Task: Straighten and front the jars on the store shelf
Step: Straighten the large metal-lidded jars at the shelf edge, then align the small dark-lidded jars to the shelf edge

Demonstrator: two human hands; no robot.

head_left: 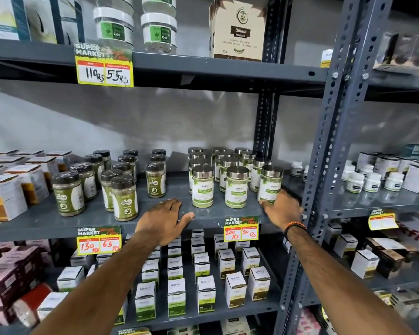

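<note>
A person stood facing grey metal shelving in a store, both bare arms reaching forward to the middle shelf [155, 215]. The left hand [163, 220] lay flat and palm down on the front edge of that shelf, fingers spread, holding nothing. The right hand [282, 209] (a braided band at its wrist) reached to the far right of the same shelf, its fingertips touching the base of the rightmost steel-lidded jar [270, 183]; the grip was loose and partly open, resting against the jar rather than closed around it.

The steel-lidded jars [228, 170] stood upright in rows on the right half of the middle shelf, green-and-white labels facing forward. Three made up the front row: the front left jar [203, 186], the front middle jar [236, 187] just beside it, and the rightmost one, which sat apart from them and tilted slightly. To the left, dark-lidded jars [121, 177] of green powder stood in looser, uneven rows, some turned off-centre. Further left sat white and orange boxes [7, 194].

Yellow price tags [241, 229] hung from the shelf's front edge. The shelf below held rows of small white and green boxes [206, 293]. The shelf above carried clear gel tubs [136, 27] and a tall brown and cream carton [238, 30].
</note>
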